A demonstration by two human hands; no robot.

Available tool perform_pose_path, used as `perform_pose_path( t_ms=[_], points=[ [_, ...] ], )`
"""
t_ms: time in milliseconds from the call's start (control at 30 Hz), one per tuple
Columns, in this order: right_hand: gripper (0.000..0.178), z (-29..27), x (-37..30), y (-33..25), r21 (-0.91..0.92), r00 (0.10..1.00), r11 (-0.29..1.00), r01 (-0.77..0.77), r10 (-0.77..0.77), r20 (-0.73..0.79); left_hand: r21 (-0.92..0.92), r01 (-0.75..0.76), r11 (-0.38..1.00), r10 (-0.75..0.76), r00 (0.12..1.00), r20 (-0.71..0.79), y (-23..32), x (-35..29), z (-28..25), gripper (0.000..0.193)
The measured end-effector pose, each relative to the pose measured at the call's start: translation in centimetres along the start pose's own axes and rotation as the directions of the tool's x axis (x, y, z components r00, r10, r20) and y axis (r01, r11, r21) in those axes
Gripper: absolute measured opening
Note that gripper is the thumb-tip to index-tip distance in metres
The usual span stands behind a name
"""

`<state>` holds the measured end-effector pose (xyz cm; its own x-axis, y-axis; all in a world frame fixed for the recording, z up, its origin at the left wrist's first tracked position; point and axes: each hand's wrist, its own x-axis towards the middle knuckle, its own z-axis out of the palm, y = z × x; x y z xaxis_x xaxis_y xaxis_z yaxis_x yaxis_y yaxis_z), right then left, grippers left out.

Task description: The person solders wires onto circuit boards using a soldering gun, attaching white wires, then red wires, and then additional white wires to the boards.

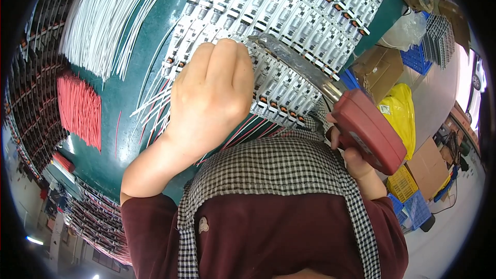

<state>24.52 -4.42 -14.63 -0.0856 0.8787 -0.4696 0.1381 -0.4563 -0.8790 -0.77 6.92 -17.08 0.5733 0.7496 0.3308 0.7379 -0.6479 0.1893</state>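
My left hand (214, 85) reaches over the near left part of a wide array of small white switch-like parts (281, 13). Its fingers are curled down and pressed together; their tips and whatever they pinch are hidden behind the knuckles. At the right, my right hand (353, 156) is wrapped around the red body of a soldering gun (369, 129). The gun's long dark metal barrel (297, 64) slants across the parts, its tip close to my left hand's knuckles. Loose white and red wires (155, 106) stick out from the array's near left edge, beside my left wrist.
A thick bundle of white wires (103, 18) and a shorter red bundle (80, 108) lie on the green table (116, 150) at the left. Racks (33, 77) line the far left. Cardboard boxes (380, 70), a yellow bag (400, 116) and blue crates (416, 59) stand at the right.
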Motion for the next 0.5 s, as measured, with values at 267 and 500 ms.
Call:
perform_pose_path(
  t_ms=[267, 500],
  points=[
    [0.072, 0.1, 0.4, 0.3, -0.166, 0.989, 0.975, 0.146, -0.142, 0.034, -0.008, -0.01, 1.0, 0.011, 0.999, 0.043, -0.1, 0.1, -0.3, 0.014],
    [0.079, -0.1, -0.4, -0.3, 0.054, 1.0, 0.999, 0.007, -0.007, -0.004, 0.007, -0.001, 1.0, 0.001, 1.0, 0.028, 0.0, -0.1, -0.2, 0.017]
  ],
)
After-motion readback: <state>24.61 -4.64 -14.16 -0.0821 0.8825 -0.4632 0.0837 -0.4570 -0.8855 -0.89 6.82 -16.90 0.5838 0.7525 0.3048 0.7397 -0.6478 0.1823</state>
